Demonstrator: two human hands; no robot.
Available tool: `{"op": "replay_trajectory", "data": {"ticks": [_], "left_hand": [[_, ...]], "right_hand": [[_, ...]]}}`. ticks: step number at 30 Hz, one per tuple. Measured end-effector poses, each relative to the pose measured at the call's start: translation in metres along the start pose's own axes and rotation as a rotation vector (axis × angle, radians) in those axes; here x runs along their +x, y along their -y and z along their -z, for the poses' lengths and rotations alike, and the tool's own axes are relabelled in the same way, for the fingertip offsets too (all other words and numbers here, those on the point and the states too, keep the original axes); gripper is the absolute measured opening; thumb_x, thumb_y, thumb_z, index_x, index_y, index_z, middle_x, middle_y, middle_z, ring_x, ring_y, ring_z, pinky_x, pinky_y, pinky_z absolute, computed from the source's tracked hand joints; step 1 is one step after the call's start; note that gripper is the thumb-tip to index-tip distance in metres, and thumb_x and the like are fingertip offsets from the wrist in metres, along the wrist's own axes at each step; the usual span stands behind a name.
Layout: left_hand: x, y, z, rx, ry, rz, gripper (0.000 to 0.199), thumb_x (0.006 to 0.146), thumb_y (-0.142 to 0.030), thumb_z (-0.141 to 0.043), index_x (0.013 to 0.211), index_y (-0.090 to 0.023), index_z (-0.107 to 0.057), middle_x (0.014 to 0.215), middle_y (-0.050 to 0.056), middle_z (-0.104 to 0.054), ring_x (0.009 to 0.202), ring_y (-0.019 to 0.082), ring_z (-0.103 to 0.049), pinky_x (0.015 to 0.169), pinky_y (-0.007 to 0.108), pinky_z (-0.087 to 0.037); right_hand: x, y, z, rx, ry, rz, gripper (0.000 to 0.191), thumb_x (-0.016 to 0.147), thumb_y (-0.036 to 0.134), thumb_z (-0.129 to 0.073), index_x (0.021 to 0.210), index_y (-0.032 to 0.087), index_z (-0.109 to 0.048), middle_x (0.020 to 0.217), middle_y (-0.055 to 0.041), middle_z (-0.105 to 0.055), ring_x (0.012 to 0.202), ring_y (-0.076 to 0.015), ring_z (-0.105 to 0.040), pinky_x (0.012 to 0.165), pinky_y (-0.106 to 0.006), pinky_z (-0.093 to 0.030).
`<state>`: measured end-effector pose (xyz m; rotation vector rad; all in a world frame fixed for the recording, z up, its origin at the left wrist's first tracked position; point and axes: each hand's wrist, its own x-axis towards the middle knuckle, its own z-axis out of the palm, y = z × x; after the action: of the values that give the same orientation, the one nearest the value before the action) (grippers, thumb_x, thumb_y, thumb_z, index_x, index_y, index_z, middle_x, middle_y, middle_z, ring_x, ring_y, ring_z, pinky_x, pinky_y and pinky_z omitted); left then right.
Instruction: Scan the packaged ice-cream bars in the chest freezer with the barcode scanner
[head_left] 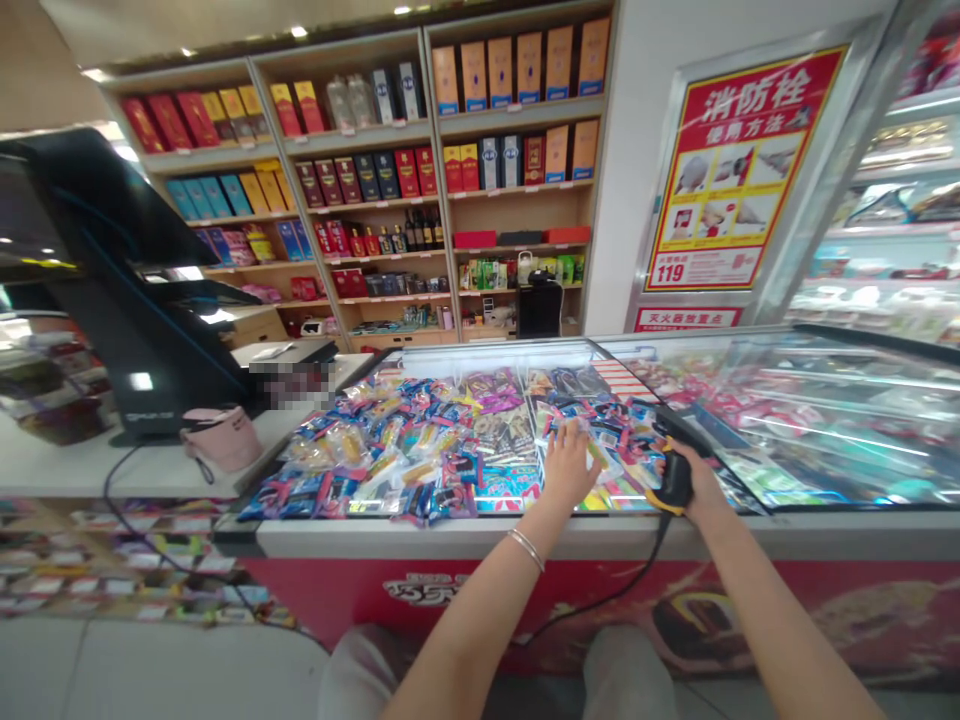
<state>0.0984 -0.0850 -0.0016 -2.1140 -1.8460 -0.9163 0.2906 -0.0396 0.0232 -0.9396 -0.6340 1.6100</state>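
My right hand (703,480) is wrapped round the handle of a black and yellow barcode scanner (677,478). From the scanner a dark cable hangs down the front of the chest freezer. My left hand (571,465), with a bracelet on its wrist, lies over packaged ice pops on the freezer's glass top, fingers stretched and slightly apart. A clear-wrapped yellow ice pop (598,456) is beside its thumb; whether the hand touches it I cannot tell. To the left, many blue and clear packs (420,445) lie in a loose heap.
The chest freezer (330,538) runs across in front of my knees, its glass part (862,430) reaching right. A counter at left bears a black checkout terminal (142,330) and a pink pouch (223,437). Shelves (442,200) of boxes and bottles stand behind.
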Motion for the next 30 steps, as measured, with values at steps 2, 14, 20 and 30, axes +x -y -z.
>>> {"op": "replay_trajectory", "data": {"ticks": [2, 14, 20, 30], "left_hand": [[0.000, -0.001, 0.001, -0.004, -0.007, 0.001, 0.044, 0.086, -0.038, -0.047, 0.125, -0.018, -0.048, 0.145, 0.011, -0.037, 0.132, 0.028, -0.035, 0.109, 0.049, -0.031], [-0.006, 0.080, 0.137, 0.019, -0.311, 0.204, 0.046, 0.083, -0.030, -0.048, 0.127, -0.017, -0.045, 0.147, 0.014, -0.033, 0.134, 0.029, -0.032, 0.109, 0.046, -0.030], [-0.069, 0.179, 0.202, 0.294, -0.374, 0.551, 0.055, 0.080, -0.026, -0.052, 0.132, -0.012, -0.041, 0.145, 0.020, -0.034, 0.132, 0.033, -0.034, 0.107, 0.048, -0.030], [-0.120, 0.226, 0.202, 0.492, -0.233, 0.724, 0.059, 0.076, -0.022, -0.060, 0.130, -0.005, -0.046, 0.142, 0.026, -0.035, 0.129, 0.040, -0.037, 0.102, 0.051, -0.035]], "right_hand": [[0.001, 0.000, -0.001, 0.007, -0.012, 0.028, 0.009, 0.075, 0.022, -0.062, 0.081, 0.016, -0.060, 0.059, 0.0005, -0.061, 0.038, -0.0082, -0.052, 0.034, -0.016, -0.046], [-0.033, -0.011, -0.047, 0.023, 0.100, 0.039, 0.010, 0.077, 0.024, -0.054, 0.073, 0.018, -0.061, 0.048, -0.0006, -0.053, 0.036, -0.0087, -0.046, 0.031, -0.016, -0.039], [-0.047, -0.062, -0.126, 0.021, 0.343, -0.020, 0.013, 0.069, 0.026, -0.064, 0.077, 0.018, -0.060, 0.054, 0.0019, -0.055, 0.039, -0.0086, -0.048, 0.033, -0.017, -0.041], [-0.072, -0.141, -0.214, -0.069, 0.538, -0.258, 0.014, 0.075, 0.029, -0.060, 0.080, 0.016, -0.060, 0.049, 0.0018, -0.055, 0.038, -0.0093, -0.049, 0.032, -0.017, -0.040]]}}
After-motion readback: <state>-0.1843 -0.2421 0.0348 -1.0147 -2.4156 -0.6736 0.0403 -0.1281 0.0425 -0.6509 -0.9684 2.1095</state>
